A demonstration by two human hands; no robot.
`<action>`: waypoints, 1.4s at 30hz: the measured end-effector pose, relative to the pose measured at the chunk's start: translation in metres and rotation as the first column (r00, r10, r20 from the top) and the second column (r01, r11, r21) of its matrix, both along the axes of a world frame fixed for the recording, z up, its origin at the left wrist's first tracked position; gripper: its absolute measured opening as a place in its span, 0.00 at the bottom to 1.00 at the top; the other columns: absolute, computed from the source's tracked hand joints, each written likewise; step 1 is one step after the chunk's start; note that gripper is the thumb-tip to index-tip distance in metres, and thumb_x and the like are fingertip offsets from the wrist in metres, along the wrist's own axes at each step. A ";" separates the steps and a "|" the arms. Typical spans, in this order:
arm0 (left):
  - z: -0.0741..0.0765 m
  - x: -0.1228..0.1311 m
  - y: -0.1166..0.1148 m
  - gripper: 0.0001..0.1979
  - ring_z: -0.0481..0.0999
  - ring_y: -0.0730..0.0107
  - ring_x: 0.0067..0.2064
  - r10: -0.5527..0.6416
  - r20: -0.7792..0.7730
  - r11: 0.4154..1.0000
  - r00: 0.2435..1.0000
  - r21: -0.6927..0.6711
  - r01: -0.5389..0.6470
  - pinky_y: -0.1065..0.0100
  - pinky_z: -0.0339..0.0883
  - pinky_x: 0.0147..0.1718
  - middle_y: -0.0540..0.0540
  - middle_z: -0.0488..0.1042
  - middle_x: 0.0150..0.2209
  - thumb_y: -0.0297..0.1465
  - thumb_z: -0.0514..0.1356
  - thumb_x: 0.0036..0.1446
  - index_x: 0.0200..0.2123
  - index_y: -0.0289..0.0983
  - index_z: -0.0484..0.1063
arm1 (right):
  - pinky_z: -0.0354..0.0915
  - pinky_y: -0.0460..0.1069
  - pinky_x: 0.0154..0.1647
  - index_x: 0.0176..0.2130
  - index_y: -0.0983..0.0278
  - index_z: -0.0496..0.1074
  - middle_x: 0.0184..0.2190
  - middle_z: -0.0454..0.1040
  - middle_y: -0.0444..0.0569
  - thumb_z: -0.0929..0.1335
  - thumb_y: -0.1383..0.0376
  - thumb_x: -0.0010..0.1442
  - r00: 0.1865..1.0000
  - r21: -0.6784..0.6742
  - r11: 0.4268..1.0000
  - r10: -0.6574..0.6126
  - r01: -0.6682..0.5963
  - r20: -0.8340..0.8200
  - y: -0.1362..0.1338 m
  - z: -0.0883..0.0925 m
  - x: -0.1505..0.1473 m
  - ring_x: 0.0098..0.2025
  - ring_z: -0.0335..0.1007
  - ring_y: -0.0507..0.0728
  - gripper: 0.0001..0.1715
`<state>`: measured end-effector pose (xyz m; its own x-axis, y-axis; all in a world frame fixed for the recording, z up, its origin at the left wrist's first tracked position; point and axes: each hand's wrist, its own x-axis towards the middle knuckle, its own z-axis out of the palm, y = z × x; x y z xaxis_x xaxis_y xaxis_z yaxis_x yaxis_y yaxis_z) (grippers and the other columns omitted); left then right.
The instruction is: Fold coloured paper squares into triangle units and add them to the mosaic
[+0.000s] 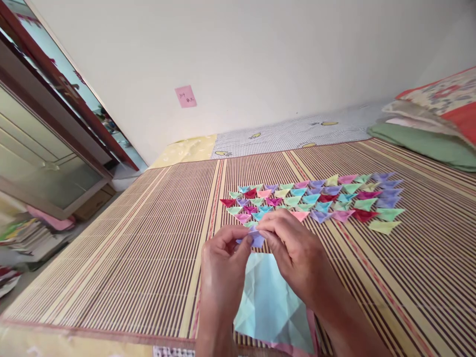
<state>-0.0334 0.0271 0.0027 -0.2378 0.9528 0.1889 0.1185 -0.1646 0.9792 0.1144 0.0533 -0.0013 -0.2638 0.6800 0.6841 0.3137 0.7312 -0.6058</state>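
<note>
Both my hands pinch a small purple folded paper piece [256,238] above the striped bamboo mat [148,238]. My left hand [223,263] grips its left side with thumb and fingers closed. My right hand [293,248] pinches its right side. Under my hands lies a creased light blue paper sheet [269,302] on a pink sheet whose edge shows. Just beyond my hands, several small folded paper triangles [316,198] in many colours lie in rows on the mat.
Folded bedding and a pillow [431,129] sit at the far right. A pink note [185,96] is stuck on the white wall. A glass-doored cabinet [44,148] and stacked books [26,238] stand at the left, beyond the mat's edge.
</note>
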 end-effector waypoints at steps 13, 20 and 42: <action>0.006 0.014 -0.003 0.07 0.77 0.67 0.36 0.147 -0.185 0.984 0.972 0.123 -0.125 0.67 0.69 0.34 0.48 0.80 0.35 0.24 0.65 0.60 0.30 0.40 0.79 | 0.70 0.54 0.45 0.43 0.62 0.73 0.41 0.75 0.50 0.67 0.70 0.71 0.997 0.013 0.997 -0.080 0.080 0.002 -0.001 0.002 -0.002 0.45 0.74 0.59 0.05; 0.011 0.019 -0.004 0.11 0.75 0.71 0.33 0.178 -0.320 0.969 0.930 0.222 -0.109 0.70 0.66 0.30 0.50 0.79 0.33 0.21 0.64 0.60 0.27 0.39 0.75 | 0.70 0.53 0.42 0.37 0.62 0.72 0.36 0.74 0.49 0.66 0.71 0.69 0.991 -0.006 0.991 -0.137 0.137 -0.006 -0.003 0.001 -0.006 0.41 0.73 0.58 0.08; 0.000 0.011 -0.002 0.06 0.69 0.71 0.28 0.067 -0.143 0.998 0.987 0.001 -0.067 0.68 0.63 0.27 0.51 0.75 0.30 0.31 0.63 0.64 0.33 0.40 0.76 | 0.70 0.49 0.42 0.41 0.61 0.74 0.38 0.75 0.47 0.63 0.72 0.72 0.988 -0.063 0.993 -0.105 0.099 -0.113 -0.002 0.001 -0.007 0.41 0.74 0.55 0.11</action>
